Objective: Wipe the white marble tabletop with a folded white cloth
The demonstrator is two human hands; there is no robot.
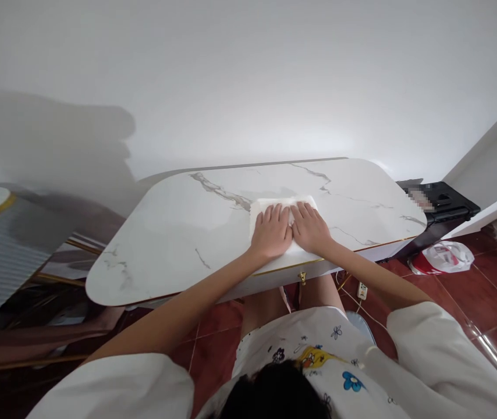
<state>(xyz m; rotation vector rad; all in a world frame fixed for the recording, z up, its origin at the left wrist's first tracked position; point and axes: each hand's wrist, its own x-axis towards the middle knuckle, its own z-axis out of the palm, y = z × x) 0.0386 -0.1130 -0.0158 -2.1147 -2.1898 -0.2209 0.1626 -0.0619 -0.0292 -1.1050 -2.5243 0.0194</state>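
Note:
A white paper towel point(270, 202) lies on the white marble-patterned tabletop point(165, 233), close to its front edge. My left hand point(272, 231) presses flat on the left part of the towel, fingers stretched out and pointing toward the wall. Beside it, my right hand point(311, 229) rests flat on the towel's right part, its fingers also extended. The thumbs nearly meet between the two hands. Much of the towel is hidden under the palms.
Behind the table rises a pale wall point(248, 75). A gold drawer knob point(302, 277) sticks out below the front edge. At right are a black case point(444, 201) and a red-and-white plastic bag point(443, 257). A power strip point(362, 290) with cables lies on the red tiled floor.

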